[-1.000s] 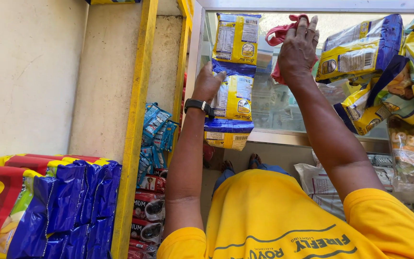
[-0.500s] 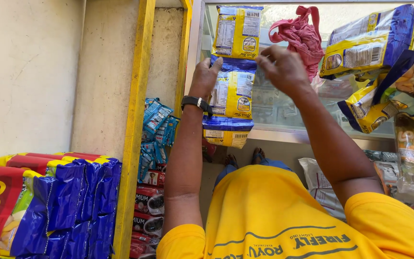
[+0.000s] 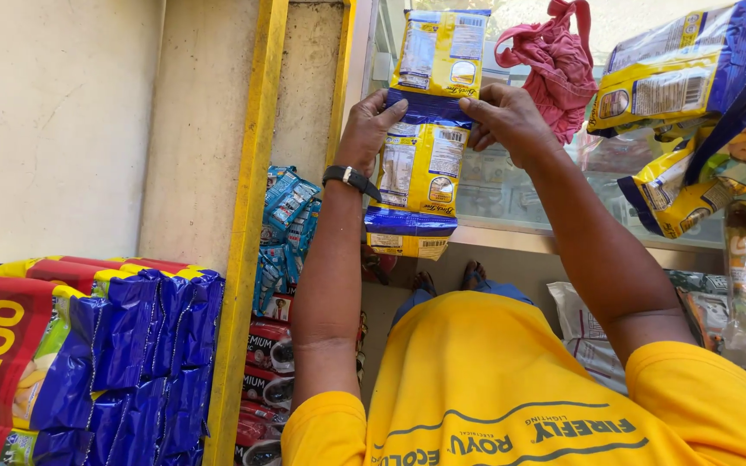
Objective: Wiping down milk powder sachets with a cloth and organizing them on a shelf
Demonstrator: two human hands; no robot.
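A hanging strip of yellow-and-blue snack packets (image 3: 423,164) runs down in front of a glass pane. My left hand (image 3: 371,129), with a black watch on its wrist, pinches the strip's left edge at the blue seam between the top and middle packets. At the same seam, my right hand (image 3: 504,116) pinches the right edge. A pink cloth bundle (image 3: 554,60) hangs just right of my right hand, apart from it.
More yellow-and-blue packets (image 3: 684,95) hang at the right. A yellow frame post (image 3: 248,224) stands left of the strip, with light-blue sachets (image 3: 282,224) and dark red packs (image 3: 261,362) beside it. Large red-and-blue bags (image 3: 88,354) are stacked at lower left.
My right hand let go of the pink cloth and came down left onto the strip. My left hand rose slightly to the same seam.
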